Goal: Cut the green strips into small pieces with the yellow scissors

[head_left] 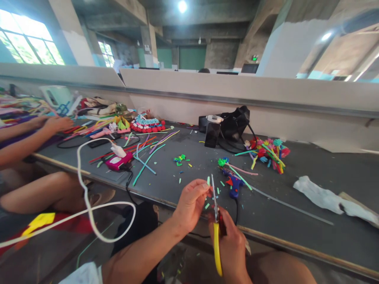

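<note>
Head view: the left hand pinches a pale-green piece jutting above its fingertips; the right hand's fingers curl round yellow-handled scissors, blades just beside that piece.

On the dark flat tabletop I record a blue plastic glue gun right of centre; yellow-handled metal scissors are left of it, nearer the camera. Behind the gun, rightward, lies a multicoloured fuzzy-stem bunch; farther right, a rumpled white cloth. I place the boxy magenta power block at left, the soft black bag rearward.
</note>
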The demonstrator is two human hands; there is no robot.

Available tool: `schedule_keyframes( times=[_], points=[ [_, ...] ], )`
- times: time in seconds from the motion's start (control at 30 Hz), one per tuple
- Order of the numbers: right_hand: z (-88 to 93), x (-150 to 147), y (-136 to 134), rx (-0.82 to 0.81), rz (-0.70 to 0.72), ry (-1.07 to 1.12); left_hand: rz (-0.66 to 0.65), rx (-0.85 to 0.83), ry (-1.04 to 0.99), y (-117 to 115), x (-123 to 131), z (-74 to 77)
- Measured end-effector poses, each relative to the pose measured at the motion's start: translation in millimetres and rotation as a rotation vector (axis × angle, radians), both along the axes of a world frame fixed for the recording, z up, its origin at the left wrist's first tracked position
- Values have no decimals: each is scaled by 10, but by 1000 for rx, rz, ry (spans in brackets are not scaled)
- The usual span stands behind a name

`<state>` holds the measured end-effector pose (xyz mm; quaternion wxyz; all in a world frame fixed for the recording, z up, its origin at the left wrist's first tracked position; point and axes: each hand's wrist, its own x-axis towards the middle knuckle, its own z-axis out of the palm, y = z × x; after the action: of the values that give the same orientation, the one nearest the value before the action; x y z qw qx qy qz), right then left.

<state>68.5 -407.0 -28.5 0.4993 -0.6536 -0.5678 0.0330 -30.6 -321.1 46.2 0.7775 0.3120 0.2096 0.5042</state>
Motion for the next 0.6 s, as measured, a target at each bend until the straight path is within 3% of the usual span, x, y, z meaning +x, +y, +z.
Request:
schedule_keyframes(
  times=[0.1, 0.17, 0.33, 0.47, 0.6],
  points=[
    [81, 7, 16, -2, -6, 116, 49, 61, 143, 4, -24, -10],
    [138, 19, 17, 15, -32, 217, 109, 191, 334, 5, -48, -2],
    [275, 66, -26, -49, -38, 624, 200, 795, 760, -21, -86, -8],
    [337, 136, -21, -47, -61, 637, 159, 1180, 897, -65, -83, -58],
    [298, 187, 5, -47, -107, 580, 105, 1284, 912, -104, -76, -78]
  ],
)
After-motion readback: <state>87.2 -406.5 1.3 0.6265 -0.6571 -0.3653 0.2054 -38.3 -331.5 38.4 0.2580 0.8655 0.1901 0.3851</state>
